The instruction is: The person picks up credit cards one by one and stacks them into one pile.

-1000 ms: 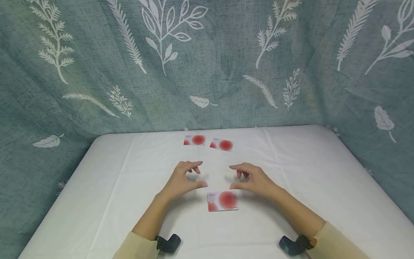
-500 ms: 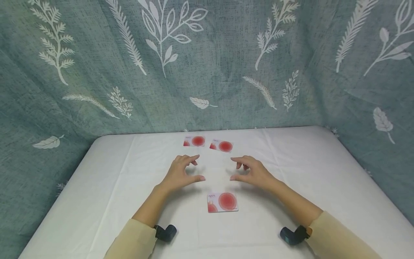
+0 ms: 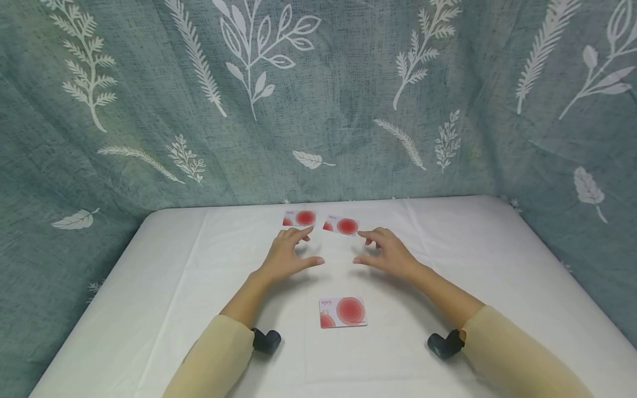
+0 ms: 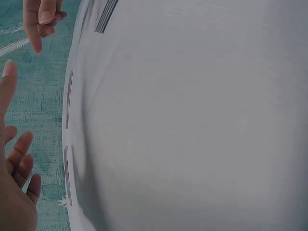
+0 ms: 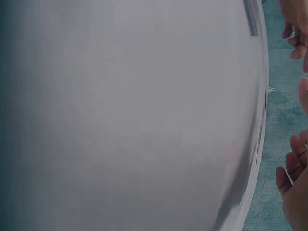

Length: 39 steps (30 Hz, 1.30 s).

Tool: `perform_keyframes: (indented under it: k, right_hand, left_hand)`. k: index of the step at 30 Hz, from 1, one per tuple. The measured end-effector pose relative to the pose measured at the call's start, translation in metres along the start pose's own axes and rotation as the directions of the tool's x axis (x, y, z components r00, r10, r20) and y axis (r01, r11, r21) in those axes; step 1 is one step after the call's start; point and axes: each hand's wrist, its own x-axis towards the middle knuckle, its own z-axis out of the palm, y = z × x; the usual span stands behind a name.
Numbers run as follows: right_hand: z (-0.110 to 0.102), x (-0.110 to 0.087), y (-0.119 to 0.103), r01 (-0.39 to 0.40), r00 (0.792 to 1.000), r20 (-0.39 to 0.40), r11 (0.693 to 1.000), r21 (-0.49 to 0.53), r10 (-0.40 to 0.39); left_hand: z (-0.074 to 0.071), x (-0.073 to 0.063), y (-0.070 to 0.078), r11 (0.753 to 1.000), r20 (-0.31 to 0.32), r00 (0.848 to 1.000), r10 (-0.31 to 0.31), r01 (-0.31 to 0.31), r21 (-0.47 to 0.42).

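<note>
My left hand (image 3: 287,257) hovers over the white table with thumb and index finger spread, holding nothing. Its index fingertip appears just in front of the far left card (image 3: 305,218), which is white with red circles. My right hand (image 3: 390,254) mirrors it, thumb and fingers apart; the index fingertip is near the right edge of the far right card (image 3: 346,226), which lies slightly turned. Whether either fingertip touches a card I cannot tell. Nearer to me a stack of similar cards (image 3: 343,312) lies flat; its layered edge (image 4: 107,17) shows in the left wrist view.
A white cloth covers the table (image 3: 343,365). Behind it and along both sides hangs a green-blue curtain (image 3: 318,110) with white leaf prints. Each wrist wears a small black camera, such as the left one (image 3: 267,341).
Both hands have moved forward, away from the near card stack and up to the two far cards. Their fingers stay spread. The cards have not moved.
</note>
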Motion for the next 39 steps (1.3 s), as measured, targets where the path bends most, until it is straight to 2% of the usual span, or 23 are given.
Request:
perform_keyframes:
  k: [9,19,22,28,32,39]
  right_hand:
    - [0.000,0.015,0.006,-0.074,0.994,0.073,0.995,-0.066,0.079]
    - [0.002,0.033,0.019,-0.186,0.965,0.150,0.964,-0.191,0.216]
    - [0.002,0.036,0.023,-0.210,0.954,0.169,0.956,-0.205,0.246]
    - [0.005,0.045,0.024,-0.245,0.934,0.205,0.942,-0.231,0.294]
    - [0.007,0.051,0.023,-0.249,0.922,0.234,0.934,-0.256,0.309]
    - [0.011,0.053,0.023,-0.288,0.893,0.262,0.911,-0.294,0.367]
  left_hand:
    - [0.006,0.020,0.005,0.995,0.059,0.995,-0.086,0.083,0.060]
    - [0.023,0.042,0.001,0.977,0.100,0.975,-0.200,0.191,0.092]
    - [0.026,0.047,0.002,0.975,0.118,0.972,-0.205,0.192,0.112]
    - [0.028,0.057,0.007,0.970,0.139,0.973,-0.182,0.154,0.188]
    - [0.032,0.063,0.011,0.956,0.173,0.961,-0.214,0.170,0.238]
    - [0.036,0.067,0.017,0.931,0.215,0.927,-0.308,0.248,0.266]
